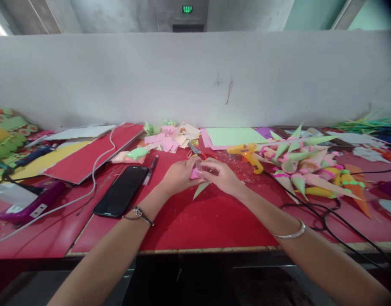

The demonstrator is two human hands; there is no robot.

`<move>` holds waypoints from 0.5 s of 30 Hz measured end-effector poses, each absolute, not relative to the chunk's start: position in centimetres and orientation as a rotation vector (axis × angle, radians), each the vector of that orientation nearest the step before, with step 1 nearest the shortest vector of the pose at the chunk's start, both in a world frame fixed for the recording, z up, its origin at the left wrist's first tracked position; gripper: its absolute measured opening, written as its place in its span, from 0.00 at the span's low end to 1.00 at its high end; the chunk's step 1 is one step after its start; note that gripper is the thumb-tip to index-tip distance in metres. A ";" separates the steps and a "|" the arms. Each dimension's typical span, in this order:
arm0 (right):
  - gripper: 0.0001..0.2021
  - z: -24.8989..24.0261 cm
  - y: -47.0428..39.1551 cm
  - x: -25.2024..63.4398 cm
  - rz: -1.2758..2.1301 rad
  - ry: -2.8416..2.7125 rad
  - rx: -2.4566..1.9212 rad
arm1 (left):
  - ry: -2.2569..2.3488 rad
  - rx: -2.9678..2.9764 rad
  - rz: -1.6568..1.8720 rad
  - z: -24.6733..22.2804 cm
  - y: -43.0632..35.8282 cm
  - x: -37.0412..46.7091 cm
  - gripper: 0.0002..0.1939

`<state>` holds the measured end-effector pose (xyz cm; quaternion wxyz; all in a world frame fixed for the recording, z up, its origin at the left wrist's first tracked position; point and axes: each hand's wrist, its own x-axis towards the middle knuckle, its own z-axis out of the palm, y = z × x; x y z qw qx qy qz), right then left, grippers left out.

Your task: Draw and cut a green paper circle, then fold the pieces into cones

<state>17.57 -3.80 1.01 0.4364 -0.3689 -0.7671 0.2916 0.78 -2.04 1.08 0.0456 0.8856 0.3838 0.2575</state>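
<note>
My left hand is closed on a small pink piece, which looks like foam or paper, above the middle of the red table. The fingers of my right hand meet it from the other side, pinching at its edge; most of it is hidden between the fingers. A pale green pointed tip shows just below both hands; whether it belongs to the held piece I cannot tell. Just beyond my fingers lie scissors with orange-red handles. A yellow glue gun rests to the right of my right hand.
Pink and green cones are heaped at the right, with black cables in front. Cut paper pieces and green sheets lie at the back. On the left are a phone, a pen, a red board and a purple power strip.
</note>
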 end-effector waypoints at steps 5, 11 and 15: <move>0.06 1.2 -3.9 17.6 0.661 -1.956 -0.896 | 1.131 2.860 0.716 1.3 -2.3 1.0 0.25; 0.03 1.3 -4.3 17.2 0.625 -1.896 -0.904 | 1.055 2.840 0.803 1.3 -2.4 1.2 0.23; 0.04 1.3 -4.4 16.9 0.701 -1.811 -0.911 | 1.046 2.808 0.870 1.2 -2.4 1.3 0.23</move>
